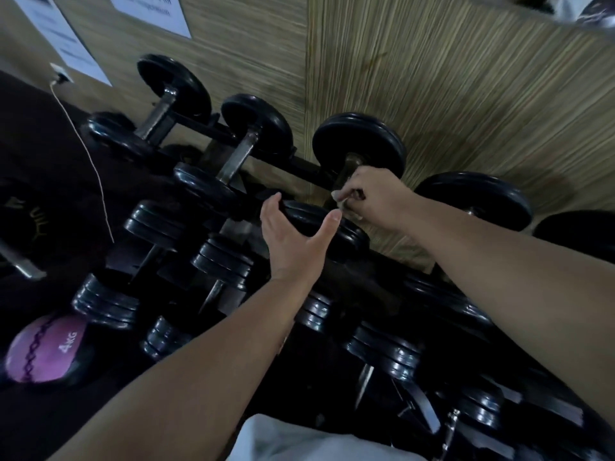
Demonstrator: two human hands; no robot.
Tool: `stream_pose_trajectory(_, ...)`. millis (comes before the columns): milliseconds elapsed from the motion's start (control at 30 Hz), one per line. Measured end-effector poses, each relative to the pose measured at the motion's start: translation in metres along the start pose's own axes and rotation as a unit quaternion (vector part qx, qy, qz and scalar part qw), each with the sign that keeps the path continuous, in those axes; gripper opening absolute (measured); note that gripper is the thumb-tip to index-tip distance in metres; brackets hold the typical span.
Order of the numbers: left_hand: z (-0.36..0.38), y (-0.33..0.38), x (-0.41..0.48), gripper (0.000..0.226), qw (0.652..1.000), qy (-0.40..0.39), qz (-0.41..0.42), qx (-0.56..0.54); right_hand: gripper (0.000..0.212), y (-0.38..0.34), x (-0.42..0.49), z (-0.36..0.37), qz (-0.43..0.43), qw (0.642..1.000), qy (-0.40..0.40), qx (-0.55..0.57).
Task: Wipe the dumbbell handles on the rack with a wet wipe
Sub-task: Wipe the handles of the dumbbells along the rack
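Pale garment [299, 440] at bottom edge, nearest the lens; two bare forearms reach out from it toward the rack [206, 126]. Only legible writing: "4 KG" in white on a purple medicine ball [43, 354], low left on the floor. Paper notices [149, 11] hang on the wood-grain wall, print too blurred to read. Target dumbbell handle [347, 171] belongs to the third dumbbell along the rack's top row, close to the wall: dull metal bar, brownish near the far black plate [359, 144], mostly covered by the right hand [379, 197]. Right fingers are clenched round the bar, grasping a white wet wipe [337, 195] against it; scraps of wipe show at the fingertips and under the palm. Left hand [296, 241] is released, fingers straight, thumb spread wide, cupped at the same dumbbell's near plate [346, 234]; cannot tell if it touches. Rack holds black round-plate dumbbells in tiers, larger ones up top, smaller stacked-plate ones on lower rows. White cable [86, 144] runs down from a wall socket [61, 74], upper left.
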State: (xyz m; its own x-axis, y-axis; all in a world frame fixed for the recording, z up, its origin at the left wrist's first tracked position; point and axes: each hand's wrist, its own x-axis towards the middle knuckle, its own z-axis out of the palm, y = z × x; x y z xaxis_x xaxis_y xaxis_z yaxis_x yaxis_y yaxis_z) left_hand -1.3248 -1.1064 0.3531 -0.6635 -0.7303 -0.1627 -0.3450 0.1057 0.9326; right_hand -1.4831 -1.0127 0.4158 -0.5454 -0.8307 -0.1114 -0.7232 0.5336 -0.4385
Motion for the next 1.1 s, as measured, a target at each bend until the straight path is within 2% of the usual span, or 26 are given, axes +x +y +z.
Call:
stream_pose_trajectory(133,-0.009,0.01,-0.005,0.107,0.999,-0.023,-0.013,0.047,0.014,0.01,-0.038,-0.014,0.077,0.992,0.067,0.069)
stream_pose_trajectory(267,-0.009,0.021,-0.016,0.101,0.998,-0.004,-0.015,0.065,0.008,0.026,-0.082,-0.03,0.137,0.97,0.122,0.161)
stream_pose_trajectory(400,-0.002,0.034,-0.044,0.094,0.995,0.031,0.019,0.09,0.009,0.042,-0.135,-0.045,0.177,0.915,0.185,0.312)
stream_pose_trajectory(567,0.019,0.054,-0.096,0.089,0.984,-0.01,0.083,0.159,0.009,0.05,-0.208,-0.057,0.184,0.855,0.22,0.432)
stream_pose_trajectory(800,0.063,0.082,-0.16,0.081,0.956,-0.142,0.128,0.221,0.025,0.066,-0.293,-0.058,0.218,0.847,0.266,0.405)
stream_pose_trajectory(1100,0.11,0.084,-0.176,0.101,0.915,-0.179,0.049,0.358,0.023,0.073,-0.35,-0.051,0.196,0.879,0.304,0.31)
